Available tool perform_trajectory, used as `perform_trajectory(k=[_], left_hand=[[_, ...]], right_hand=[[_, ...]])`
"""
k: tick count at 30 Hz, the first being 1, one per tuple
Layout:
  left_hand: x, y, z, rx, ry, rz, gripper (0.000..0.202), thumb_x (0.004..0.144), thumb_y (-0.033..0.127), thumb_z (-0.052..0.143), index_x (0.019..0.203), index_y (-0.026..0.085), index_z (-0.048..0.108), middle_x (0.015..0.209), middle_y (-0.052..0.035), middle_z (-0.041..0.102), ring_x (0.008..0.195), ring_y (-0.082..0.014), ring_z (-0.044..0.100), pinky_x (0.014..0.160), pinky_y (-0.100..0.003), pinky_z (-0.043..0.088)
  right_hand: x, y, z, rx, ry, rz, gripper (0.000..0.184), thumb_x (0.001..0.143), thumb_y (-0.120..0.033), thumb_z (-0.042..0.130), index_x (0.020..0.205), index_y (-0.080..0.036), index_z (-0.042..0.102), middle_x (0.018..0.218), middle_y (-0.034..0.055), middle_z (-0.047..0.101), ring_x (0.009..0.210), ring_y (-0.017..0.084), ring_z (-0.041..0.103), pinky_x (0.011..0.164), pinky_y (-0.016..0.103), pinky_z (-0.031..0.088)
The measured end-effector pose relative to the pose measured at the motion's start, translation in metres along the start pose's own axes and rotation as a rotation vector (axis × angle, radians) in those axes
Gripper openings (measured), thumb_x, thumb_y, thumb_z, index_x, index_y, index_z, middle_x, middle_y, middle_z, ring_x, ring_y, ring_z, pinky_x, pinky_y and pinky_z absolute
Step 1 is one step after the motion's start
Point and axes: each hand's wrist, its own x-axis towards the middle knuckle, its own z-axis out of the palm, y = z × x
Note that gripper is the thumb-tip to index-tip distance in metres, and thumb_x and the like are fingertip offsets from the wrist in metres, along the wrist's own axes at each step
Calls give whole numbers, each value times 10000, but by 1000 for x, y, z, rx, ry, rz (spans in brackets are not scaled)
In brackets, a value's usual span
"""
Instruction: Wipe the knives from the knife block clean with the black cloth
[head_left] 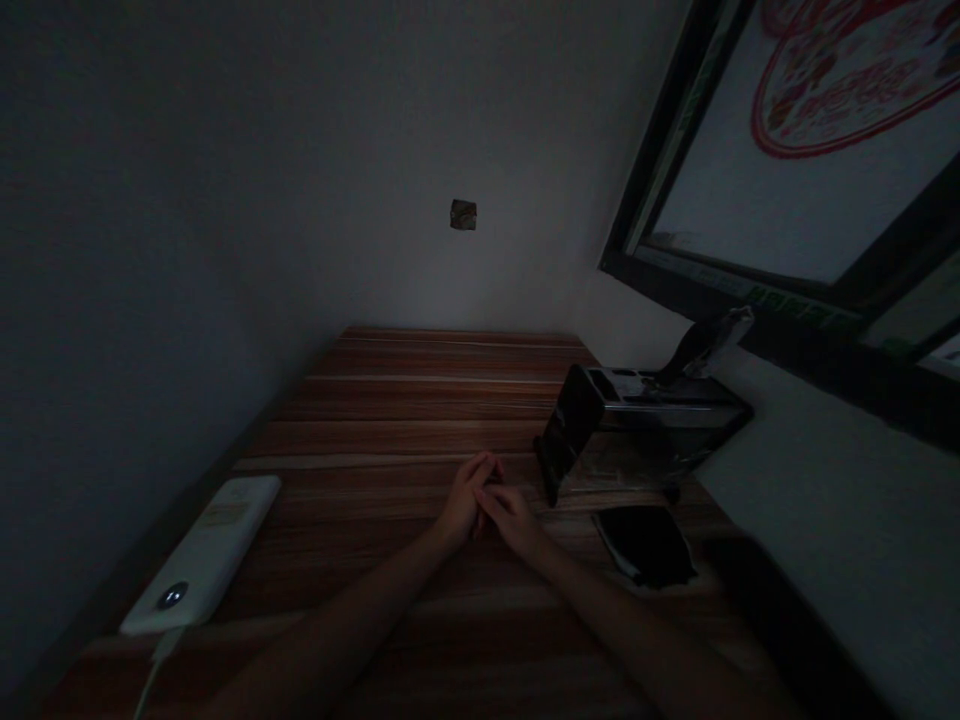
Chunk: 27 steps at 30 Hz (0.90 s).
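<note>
The scene is very dim. My left hand (463,502) and my right hand (510,516) lie together on the striped wooden table (390,420), fingers touching and partly overlapping at the middle. The fingers look pressed together, and I cannot make out anything between them. Just right of the hands stands a dark metal machine (630,432) with a handle sticking up at its far side. A flat black object (645,545) lies on the table in front of that machine, near my right forearm.
A white power bank (206,555) with a lit button and a cable lies at the table's left edge. Walls close the table in on the left, back and right. A dark-framed picture (810,150) hangs at the upper right, and a small square patch (463,214) is on the back wall.
</note>
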Motion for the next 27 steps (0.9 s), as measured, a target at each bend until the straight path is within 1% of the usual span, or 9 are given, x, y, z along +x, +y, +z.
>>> perform_trajectory(k=[3,7,12,17,22,27], left_hand=[[2,-3,-1,-9,6,25,365,734,522,528,695,159,508,555,62,516,230,-20,350,228,-150,189],[3,-5,-1,-18,-5,46,368,736,523,530,675,160,502,490,73,480,233,-22,340,239,-144,183],[2,-3,0,-12,-4,-5,371,737,544,513,705,176,497,441,90,440,201,-41,322,219,-151,159],[4,-3,-1,10,0,58,375,727,531,526,664,161,505,470,70,461,247,-32,350,254,-151,192],[5,-5,-1,23,-4,40,372,740,539,498,687,171,502,454,73,451,250,-42,351,259,-154,195],[5,-5,-1,19,11,49,380,715,539,524,667,162,507,504,62,477,270,-33,355,262,-150,202]], right_hand=[[0,0,0,-35,16,-5,536,766,-652,444,509,-183,483,472,-15,504,467,116,506,481,231,400],[1,1,0,-47,24,-34,534,768,-649,443,507,-184,477,470,-16,500,462,115,502,487,235,404],[1,3,0,-27,15,-39,528,771,-645,446,520,-182,487,464,-19,508,450,111,506,475,226,402],[1,4,0,-11,17,-30,526,774,-638,450,516,-181,486,455,-22,500,442,107,496,462,220,389],[1,1,0,-28,14,-42,525,775,-634,454,511,-181,485,460,-18,506,455,110,501,486,227,400],[1,0,-1,-20,18,-23,539,758,-659,451,513,-180,484,460,-20,502,453,111,499,474,224,396]])
